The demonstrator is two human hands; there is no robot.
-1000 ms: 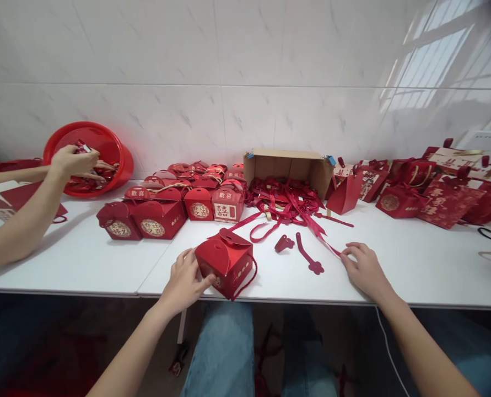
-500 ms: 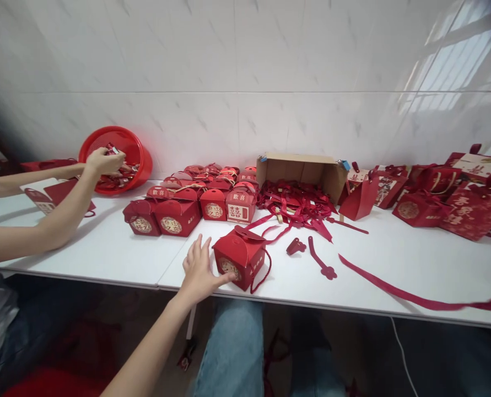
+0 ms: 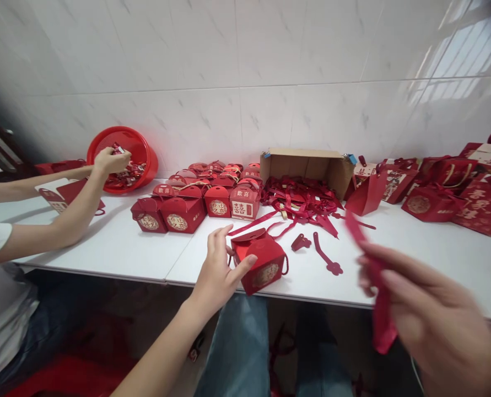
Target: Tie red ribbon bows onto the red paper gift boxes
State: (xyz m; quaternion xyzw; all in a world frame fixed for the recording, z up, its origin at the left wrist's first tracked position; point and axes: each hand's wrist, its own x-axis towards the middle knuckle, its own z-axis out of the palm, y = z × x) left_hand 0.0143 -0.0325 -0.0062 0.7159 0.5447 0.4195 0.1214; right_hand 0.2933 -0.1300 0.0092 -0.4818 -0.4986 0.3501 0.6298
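At the table's front edge stands a red gift box (image 3: 265, 256) with gold print and rope handles. My left hand (image 3: 221, 264) grips its left side, thumb across the front and fingers behind. On the right, my right hand (image 3: 414, 303), blurred by motion, pinches a dark red ribbon (image 3: 381, 281) between thumb and fingers; the ribbon hangs down below the hand. Between the box and my right hand lie two loose red strap pieces, a curled one (image 3: 300, 242) and a long one with a flower-shaped end (image 3: 328, 256).
Rows of finished-looking red boxes (image 3: 183, 214) stand behind my left hand. An open cardboard box (image 3: 307, 154) spills red ribbons (image 3: 303, 201). Red gift bags (image 3: 483, 204) line the right. At left, a co-worker's hand (image 3: 111, 161) holds wrapped sweets over a red basket (image 3: 152, 165).
My right hand has come into view holding the ribbon, which lay on the table at right before. My left hand has closed on the gift box and turned it, shifting it slightly right.
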